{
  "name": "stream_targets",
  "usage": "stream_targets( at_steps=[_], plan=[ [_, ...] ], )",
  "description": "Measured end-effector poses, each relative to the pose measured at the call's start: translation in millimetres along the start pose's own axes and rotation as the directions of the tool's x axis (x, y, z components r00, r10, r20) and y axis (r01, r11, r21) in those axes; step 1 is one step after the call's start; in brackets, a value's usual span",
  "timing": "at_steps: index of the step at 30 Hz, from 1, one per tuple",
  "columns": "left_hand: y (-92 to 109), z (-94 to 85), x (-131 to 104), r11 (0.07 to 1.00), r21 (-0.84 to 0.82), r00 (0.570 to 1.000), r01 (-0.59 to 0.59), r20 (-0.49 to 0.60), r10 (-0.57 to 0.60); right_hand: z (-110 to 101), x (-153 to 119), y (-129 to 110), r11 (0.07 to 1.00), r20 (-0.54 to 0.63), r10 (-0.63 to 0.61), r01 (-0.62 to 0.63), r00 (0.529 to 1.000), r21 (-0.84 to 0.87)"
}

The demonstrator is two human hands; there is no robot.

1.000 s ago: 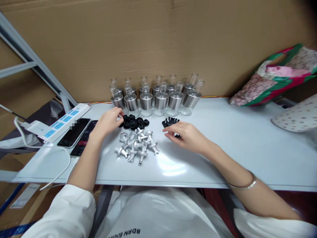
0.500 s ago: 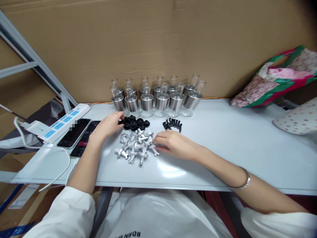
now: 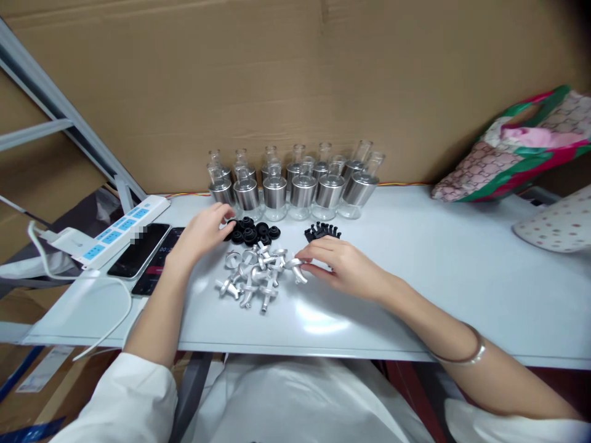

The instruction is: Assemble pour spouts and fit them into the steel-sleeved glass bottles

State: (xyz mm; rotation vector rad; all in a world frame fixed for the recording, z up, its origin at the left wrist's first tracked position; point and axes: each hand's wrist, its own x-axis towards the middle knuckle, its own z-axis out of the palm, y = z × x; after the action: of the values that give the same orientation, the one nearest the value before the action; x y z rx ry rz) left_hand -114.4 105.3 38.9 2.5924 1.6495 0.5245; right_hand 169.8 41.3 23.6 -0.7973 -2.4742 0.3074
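Note:
My right hand [image 3: 344,264] pinches a silver pourer spout [image 3: 297,271] between thumb and fingers, just off the right side of a loose heap of similar silver spouts [image 3: 249,277]. At the left edge of a pile of black round stoppers [image 3: 249,234], my left hand [image 3: 205,231] is half curled, with thumb and fingers apart. Its thumb tip is by the nearest stopper; whether it touches cannot be made out. Several small black pieces [image 3: 321,230] lie together behind my right hand, which partly hides them.
Two rows of glass bottles [image 3: 303,192] with metal sleeves stand at the back, before a cardboard wall. Left are a white power strip [image 3: 124,227], two phones [image 3: 138,249] and a white cable [image 3: 111,277]. A patterned bag [image 3: 489,154] and a dotted white object [image 3: 554,221] are at right.
My right hand has drawn a silver spout out of the heap, moving slightly right and up. My left hand stays by the black stoppers, with its thumb now more visible.

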Motion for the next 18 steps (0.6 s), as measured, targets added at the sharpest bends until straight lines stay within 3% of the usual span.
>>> stream_targets(
  at_steps=[2, 4, 8, 11, 18],
  plan=[
    [21, 0.3, -2, 0.992, -0.062, 0.986, -0.110, -0.130, 0.102, -3, 1, -3, 0.986, -0.036, 0.090, -0.084, 0.995, 0.146],
    [43, 3.3, -5, 0.949, -0.109, 0.947, -0.296, -0.162, 0.277, -4, 2, -6, 0.916, -0.036, 0.231, -0.205, 0.972, 0.346],
    [73, 12.0, -13, 0.842, -0.038, 0.837, -0.538, -0.144, 0.529, -4, 4, -6, 0.561, 0.132, 0.430, -0.379, 0.893, 0.736],
    [78, 15.4, -17, 0.802, -0.016, 0.790, -0.598, -0.180, 0.586, -5, 5, -4, 0.318, 0.279, 0.454, -0.446, 0.846, 0.837],
    [82, 19.5, -19, 0.721, -0.004, 0.703, -0.693, -0.227, 0.674, -5, 3, -3, -0.055, 0.438, 0.397, -0.456, 0.806, 0.888]
  ],
)
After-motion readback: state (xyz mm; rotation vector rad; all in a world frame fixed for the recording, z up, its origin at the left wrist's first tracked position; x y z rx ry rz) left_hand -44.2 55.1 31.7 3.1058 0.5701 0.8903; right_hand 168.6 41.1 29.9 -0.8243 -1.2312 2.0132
